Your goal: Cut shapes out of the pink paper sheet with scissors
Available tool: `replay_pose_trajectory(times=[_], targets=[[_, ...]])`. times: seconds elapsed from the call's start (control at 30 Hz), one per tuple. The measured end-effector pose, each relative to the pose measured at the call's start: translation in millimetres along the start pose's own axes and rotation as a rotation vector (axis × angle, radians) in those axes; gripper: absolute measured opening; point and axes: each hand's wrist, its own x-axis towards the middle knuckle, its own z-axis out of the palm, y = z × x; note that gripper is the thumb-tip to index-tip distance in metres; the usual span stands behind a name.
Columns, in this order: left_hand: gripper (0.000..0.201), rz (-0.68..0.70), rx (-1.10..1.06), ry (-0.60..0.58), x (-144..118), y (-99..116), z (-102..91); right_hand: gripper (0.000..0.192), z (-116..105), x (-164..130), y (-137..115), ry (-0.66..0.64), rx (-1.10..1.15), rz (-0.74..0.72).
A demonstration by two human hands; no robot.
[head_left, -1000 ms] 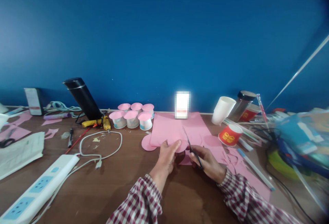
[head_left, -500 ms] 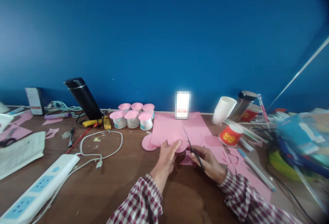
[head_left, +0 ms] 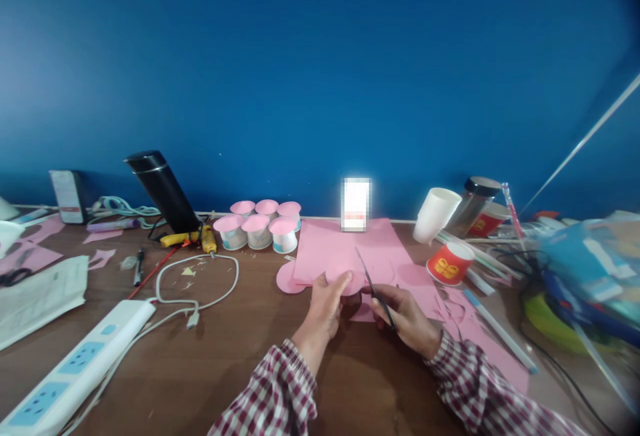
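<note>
Two hands worked mid-table, nearer its front edge: the left hand [head_left: 325, 306] pinched thin, floppy pink paper [head_left: 350, 256] by its near edge while the right hand [head_left: 405, 316] gripped scissors [head_left: 373, 286].

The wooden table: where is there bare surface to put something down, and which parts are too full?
The table is bare in front of the left hand, between the white cable and the checked sleeves, and near the edge by the power strip. It is crowded right of the right hand: pink paper, red cup, pens, wires. The back edge holds pink-topped cups.
</note>
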Motion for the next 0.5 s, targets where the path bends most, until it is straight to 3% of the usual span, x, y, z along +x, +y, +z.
replay_pose_trajectory(times=[0.5], targets=[[0.05,-0.064,0.049,0.119,-3.6,6.1,6.3,0.049,0.3,0.0,-0.4,0.006,0.044,-0.012]])
